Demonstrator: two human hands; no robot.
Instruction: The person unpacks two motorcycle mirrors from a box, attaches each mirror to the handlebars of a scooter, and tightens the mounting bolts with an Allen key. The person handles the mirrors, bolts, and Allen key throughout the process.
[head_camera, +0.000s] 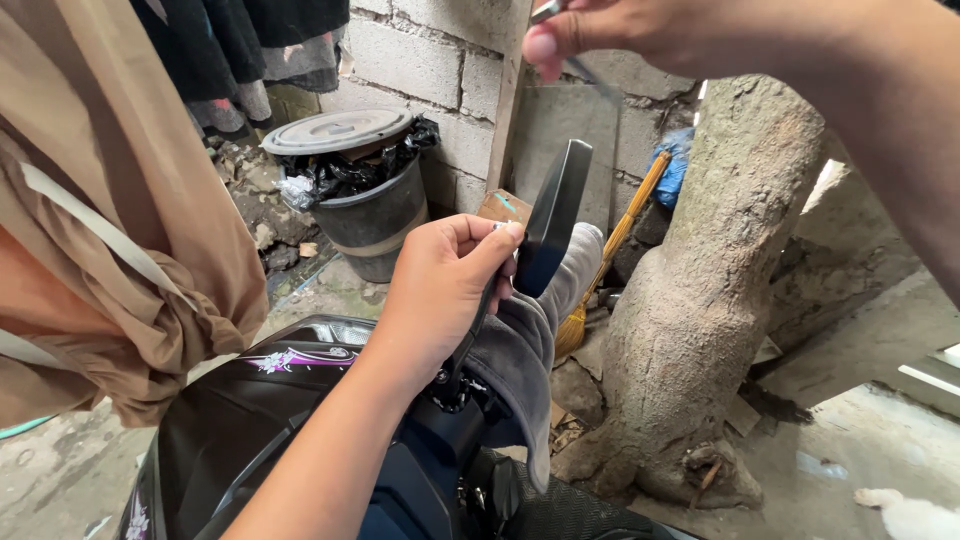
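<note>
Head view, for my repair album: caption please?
Left hand grips black scooter mirror; right hand holds a thin metal tool above.

Glossy black plastic scooter panel (250, 420), matt dark mirror housing (553, 215), soft grey cloth (520, 340), rough bark trunk (710, 290), coarse block wall (420, 60)

Grey block wall (420, 60); tree trunk (720, 280); lidded bin (365, 190); concrete floor (860, 440); daylight

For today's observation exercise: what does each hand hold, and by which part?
Left hand grips the mirror by its stem, just under the head. Right hand pinches a thin metal tool near its end.
</note>
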